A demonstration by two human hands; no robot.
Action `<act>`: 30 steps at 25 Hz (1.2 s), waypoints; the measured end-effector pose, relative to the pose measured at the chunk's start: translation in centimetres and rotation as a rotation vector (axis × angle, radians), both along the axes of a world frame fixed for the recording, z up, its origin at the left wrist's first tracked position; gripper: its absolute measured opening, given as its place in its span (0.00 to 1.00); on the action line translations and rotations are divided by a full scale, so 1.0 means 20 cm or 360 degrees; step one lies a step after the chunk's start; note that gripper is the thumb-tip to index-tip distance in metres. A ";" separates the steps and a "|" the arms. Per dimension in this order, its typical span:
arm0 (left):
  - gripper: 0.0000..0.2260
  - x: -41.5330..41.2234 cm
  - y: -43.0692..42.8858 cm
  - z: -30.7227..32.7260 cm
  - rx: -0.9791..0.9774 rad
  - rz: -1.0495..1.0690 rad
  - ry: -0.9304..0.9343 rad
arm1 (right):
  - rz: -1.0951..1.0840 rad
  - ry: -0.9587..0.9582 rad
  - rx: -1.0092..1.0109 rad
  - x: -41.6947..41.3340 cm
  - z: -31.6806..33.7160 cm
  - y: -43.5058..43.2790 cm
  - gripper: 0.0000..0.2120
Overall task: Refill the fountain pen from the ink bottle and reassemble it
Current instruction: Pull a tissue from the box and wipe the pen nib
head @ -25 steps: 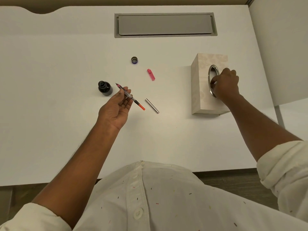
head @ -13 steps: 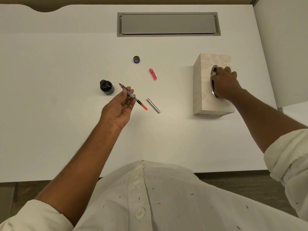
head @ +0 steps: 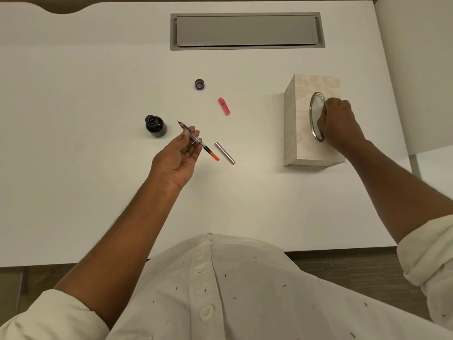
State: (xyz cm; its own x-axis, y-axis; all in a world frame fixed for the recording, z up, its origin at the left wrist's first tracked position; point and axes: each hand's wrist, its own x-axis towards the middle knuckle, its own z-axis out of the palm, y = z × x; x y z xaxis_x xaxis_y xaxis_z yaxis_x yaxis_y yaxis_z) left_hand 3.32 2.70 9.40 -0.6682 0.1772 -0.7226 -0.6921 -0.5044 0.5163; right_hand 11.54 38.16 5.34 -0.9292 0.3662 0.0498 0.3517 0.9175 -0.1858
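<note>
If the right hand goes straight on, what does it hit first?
The tissue box: the right hand is at its oval opening, so it would meet the tissue inside. Depth unclear; it may be touching.

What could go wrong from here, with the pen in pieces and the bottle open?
1. The ink bottle stands uncapped beside the left hand; a knock could spill it on the white desk.
2. The pen is held nib out over bare desk and may drip while the right hand is at the tissue box.
3. The loose metal barrel could roll.
</note>
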 end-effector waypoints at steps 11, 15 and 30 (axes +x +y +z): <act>0.05 0.01 0.03 0.00 -0.0007 -0.0007 -0.0001 | -0.0661 0.0024 -0.0522 -0.06 0.03 -0.05 0.19; 0.04 0.02 0.04 0.00 0.0004 0.0001 0.0007 | -0.0663 -0.0088 -0.0546 -0.10 0.01 -0.05 0.08; 0.05 0.03 0.00 -0.01 0.0049 -0.0017 0.0009 | -0.1005 0.0899 -0.0874 0.03 0.04 -0.20 0.10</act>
State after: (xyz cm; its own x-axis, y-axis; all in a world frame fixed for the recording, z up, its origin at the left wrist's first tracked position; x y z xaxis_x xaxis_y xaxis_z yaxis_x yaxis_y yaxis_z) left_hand 3.96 2.67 9.17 -0.6703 0.2066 -0.7128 -0.6947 -0.5126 0.5046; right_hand 12.19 34.09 6.23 -0.4499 0.8876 0.0992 0.4733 0.3311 -0.8163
